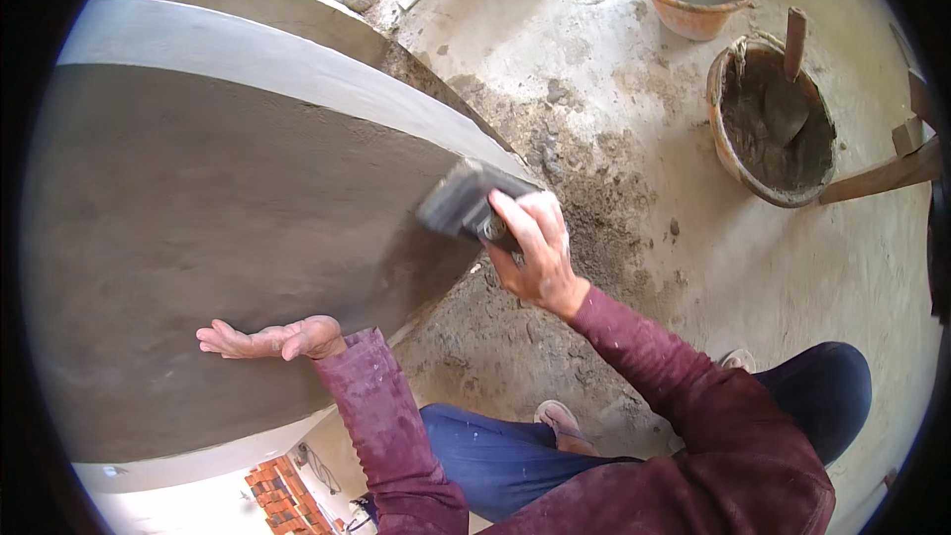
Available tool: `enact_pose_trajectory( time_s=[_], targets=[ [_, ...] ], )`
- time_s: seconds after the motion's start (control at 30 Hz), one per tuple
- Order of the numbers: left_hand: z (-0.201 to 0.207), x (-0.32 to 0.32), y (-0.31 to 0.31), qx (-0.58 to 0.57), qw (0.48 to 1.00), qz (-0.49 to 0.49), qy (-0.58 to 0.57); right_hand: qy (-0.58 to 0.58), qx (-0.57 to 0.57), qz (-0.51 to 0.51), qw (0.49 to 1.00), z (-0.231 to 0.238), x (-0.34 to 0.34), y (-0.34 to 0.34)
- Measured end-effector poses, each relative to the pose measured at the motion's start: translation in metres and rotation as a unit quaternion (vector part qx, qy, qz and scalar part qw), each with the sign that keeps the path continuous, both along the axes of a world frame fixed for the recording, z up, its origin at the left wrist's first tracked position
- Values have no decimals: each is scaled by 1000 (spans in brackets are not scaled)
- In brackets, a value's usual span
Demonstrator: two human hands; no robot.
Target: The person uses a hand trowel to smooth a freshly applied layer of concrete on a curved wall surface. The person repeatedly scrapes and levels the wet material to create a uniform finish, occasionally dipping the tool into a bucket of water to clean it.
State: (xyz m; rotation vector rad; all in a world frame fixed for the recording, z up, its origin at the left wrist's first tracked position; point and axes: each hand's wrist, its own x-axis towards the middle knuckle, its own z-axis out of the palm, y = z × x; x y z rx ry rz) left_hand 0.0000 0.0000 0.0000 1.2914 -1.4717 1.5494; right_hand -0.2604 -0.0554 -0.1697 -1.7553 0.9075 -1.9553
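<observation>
My right hand (535,248) is closed round the handle of a dark plastering float (466,200). The float lies near the lower edge of a wall coated in wet grey-brown plaster (228,208), at its right end; motion blurs it a little. My left hand (272,339) is held palm up with the fingers stretched out, in front of the plastered face, and nothing lies in it. A pale band (277,54) borders the plaster along its far side.
Mortar crumbs (594,228) litter the floor beside the wall. A tub of mortar (728,144) with a trowel (788,104) in it stands at the right, next to a wooden piece (882,176). Beyond is an orange basin of cloudy water (693,15). Stacked bricks (282,497) show at lower left.
</observation>
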Motion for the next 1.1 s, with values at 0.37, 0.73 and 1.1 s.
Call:
enact_pose_trajectory(
  time_s=[0.37, 0.73, 1.1],
  targets=[
    [-5, 2, -2, -13, 999, 1, -31, 28, -28, 78, 996, -14, 10, 20],
    [-1, 6, -1, 6, 999, -1, -44, 74, 1, 97, 993, -19, 21, 37],
    [-2, -5, -6, -5, 999, 27, -45, 117, -30, 244, 962, -35, 16, 62]
  ],
)
